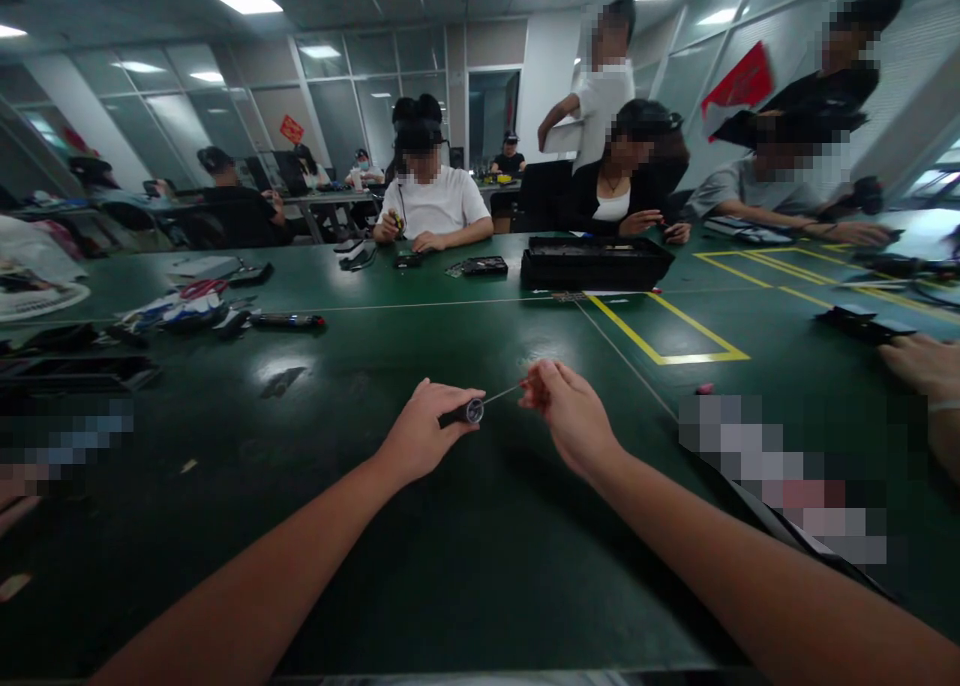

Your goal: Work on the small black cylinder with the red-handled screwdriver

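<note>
Over the green tabletop, my left hand (420,434) grips a short dark cylinder with a round, clear-looking end, which looks like a small flashlight (472,411). Its round end faces right and toward me, between thumb and fingers. To its right, my right hand (570,416) is closed, with the fingertips pinched together. A thin pale strand (502,394) runs from beside the flashlight's end to those fingertips. Whether it is a stiff rod or a cord, I cannot tell. The right fingers hide its far end.
A long black box (596,264) stands across the green table (450,351). Cables and tools (187,306) lie at left, beside a black tray (82,373). At right are a blurred-out packet (780,476) and another person's hand (919,356). Several people sit opposite.
</note>
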{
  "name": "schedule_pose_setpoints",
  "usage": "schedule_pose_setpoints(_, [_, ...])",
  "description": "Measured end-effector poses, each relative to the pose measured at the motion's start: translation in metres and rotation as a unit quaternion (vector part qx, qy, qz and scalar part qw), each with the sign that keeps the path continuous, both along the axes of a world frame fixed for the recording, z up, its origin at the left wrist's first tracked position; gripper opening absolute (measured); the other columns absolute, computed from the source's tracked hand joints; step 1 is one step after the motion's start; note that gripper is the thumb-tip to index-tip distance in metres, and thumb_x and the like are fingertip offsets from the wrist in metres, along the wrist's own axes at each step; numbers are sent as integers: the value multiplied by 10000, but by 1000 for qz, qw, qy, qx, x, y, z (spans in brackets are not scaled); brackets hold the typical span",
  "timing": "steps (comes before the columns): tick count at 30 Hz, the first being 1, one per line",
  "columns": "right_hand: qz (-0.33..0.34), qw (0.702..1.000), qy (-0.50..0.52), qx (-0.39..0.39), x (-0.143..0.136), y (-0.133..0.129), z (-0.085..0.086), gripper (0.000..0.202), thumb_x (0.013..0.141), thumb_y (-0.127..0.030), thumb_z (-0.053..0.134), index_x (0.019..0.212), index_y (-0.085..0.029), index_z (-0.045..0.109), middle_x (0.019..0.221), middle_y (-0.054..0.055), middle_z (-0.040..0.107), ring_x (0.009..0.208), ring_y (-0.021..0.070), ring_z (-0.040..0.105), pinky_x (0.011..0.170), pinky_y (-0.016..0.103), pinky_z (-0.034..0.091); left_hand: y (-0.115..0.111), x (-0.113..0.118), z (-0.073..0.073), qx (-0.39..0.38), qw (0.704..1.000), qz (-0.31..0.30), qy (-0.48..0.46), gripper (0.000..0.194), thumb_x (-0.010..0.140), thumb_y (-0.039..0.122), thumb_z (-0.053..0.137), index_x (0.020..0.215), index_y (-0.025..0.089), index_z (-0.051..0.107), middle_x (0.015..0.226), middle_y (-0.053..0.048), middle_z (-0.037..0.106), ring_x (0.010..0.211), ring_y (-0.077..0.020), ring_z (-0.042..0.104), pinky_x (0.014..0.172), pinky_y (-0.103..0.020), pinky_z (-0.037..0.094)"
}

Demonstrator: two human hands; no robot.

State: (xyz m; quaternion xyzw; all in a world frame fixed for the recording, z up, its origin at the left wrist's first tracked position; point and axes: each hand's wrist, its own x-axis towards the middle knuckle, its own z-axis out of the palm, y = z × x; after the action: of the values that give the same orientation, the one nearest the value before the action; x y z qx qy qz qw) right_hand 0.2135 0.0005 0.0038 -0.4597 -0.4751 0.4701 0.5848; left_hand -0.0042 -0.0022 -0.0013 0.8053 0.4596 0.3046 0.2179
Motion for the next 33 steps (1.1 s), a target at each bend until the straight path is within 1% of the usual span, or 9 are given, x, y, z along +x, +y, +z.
schedule_pose_setpoints(2, [-15,999,34,-21,2,5,-4,292,893,-500,559,825,-218,584,705,4,576,613,157,544,659,342,516,1,0,1,3,1000,8,3,412,879,206,708,1271,317,646,1228,-21,692,1160,-240,595,1169,-550,258])
schedule_pose_setpoints(4, [-31,999,22,-9,3,6,-5,284,883,-502,581,831,-223,590,723,6,585,639,161,552,659,335,515,2,-1,-1,-4,1000,25,-4,432,880,225,710,1293,324,633,1207,-25,695,1138,-240,599,1134,-529,318])
schedule_pose_setpoints(10, [-17,998,-35,52,-1,0,-4,293,928,-504,547,912,-217,606,784,14,633,696,165,595,693,335,500,2,-2,-4,-7,1000,29,-2,424,881,247,708,1291,328,637,1169,-24,703,1099,-242,603,1068,-485,390])
schedule_pose_setpoints(17, [-3,984,-148,98,0,-9,5,273,958,-457,526,964,-204,629,810,32,680,746,177,642,726,327,501,-1,1,0,-25,999,39,-6,438,866,251,726,1289,324,643,1163,-22,710,1077,-253,604,1089,-512,361])
schedule_pose_setpoints(19, [3,979,-174,109,1,-12,10,281,946,-462,538,962,-202,642,802,34,699,730,178,656,690,309,497,0,0,0,-26,999,47,-7,432,865,241,725,1283,317,649,1143,-26,715,1071,-255,605,1093,-513,356])
schedule_pose_setpoints(20, [1,972,-209,108,2,-14,13,298,938,-480,550,924,-201,655,756,26,695,681,171,643,640,291,477,0,-1,-1,-25,998,49,-8,430,863,236,726,1279,314,652,1141,-27,716,1071,-254,606,1093,-510,357])
schedule_pose_setpoints(22, [-22,948,-301,99,4,-16,17,401,919,-544,563,724,-202,644,580,-6,613,529,143,554,523,268,386,1,-2,-3,-23,998,51,-11,431,862,237,727,1279,314,652,1149,-28,713,1074,-251,606,1086,-500,368])
schedule_pose_setpoints(25, [-46,916,-383,110,6,-17,20,561,928,-604,510,539,-205,576,460,-24,486,438,119,446,471,273,288,1,-3,-6,-17,998,49,-16,438,866,242,721,1290,318,645,1175,-29,705,1089,-248,602,1065,-486,394])
schedule_pose_setpoints(33, [-38,881,-458,114,5,-15,22,548,949,-593,485,584,-214,637,475,-17,504,445,123,438,489,293,257,-2,-1,0,-26,998,63,-2,427,870,228,699,1286,305,649,1158,-42,707,1055,-261,616,961,-455,463])
